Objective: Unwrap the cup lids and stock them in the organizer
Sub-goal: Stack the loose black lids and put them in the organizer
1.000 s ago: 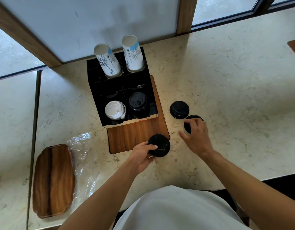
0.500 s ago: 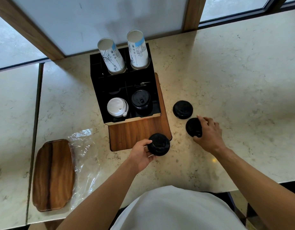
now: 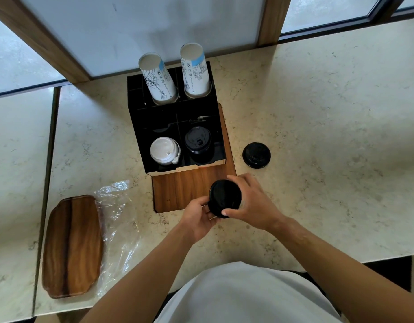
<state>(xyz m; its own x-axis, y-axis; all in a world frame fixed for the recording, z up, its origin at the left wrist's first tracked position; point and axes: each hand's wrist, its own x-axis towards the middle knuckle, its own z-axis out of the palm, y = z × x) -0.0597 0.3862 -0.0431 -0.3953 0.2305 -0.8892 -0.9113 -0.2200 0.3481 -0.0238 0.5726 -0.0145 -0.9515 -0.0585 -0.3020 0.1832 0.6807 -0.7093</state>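
Hands meet just below the middle of the picture. The left hand [image 3: 196, 217] holds the black lids [image 3: 224, 198] from the 8 o'clock side, fingers curled under the edge. The right hand [image 3: 252, 203] grips the same lids from 4 o'clock, thumb at the near edge and fingers wrapped over the far side. It looks like a small stack (I cannot count how many). The stack hangs over the near right corner of the wooden board [image 3: 185, 190].

One more black lid [image 3: 256, 155] lies alone on the counter [image 3: 329, 136] at 2 o'clock from the hands.

The black organizer [image 3: 136, 127] sits at 11 o'clock from the hands. Its near right slot has a pile of black lids [image 3: 198, 141], and its near left slot has white lids [image 3: 164, 150]. Two paper cup stacks [image 3: 175, 75] stand at the back. The empty plastic wrap [image 3: 117, 220] lies at 9 o'clock.

To do this step well, I think the hands should line up the edges, press gently so the lids nest flat, then lower them straight onto the black pile.
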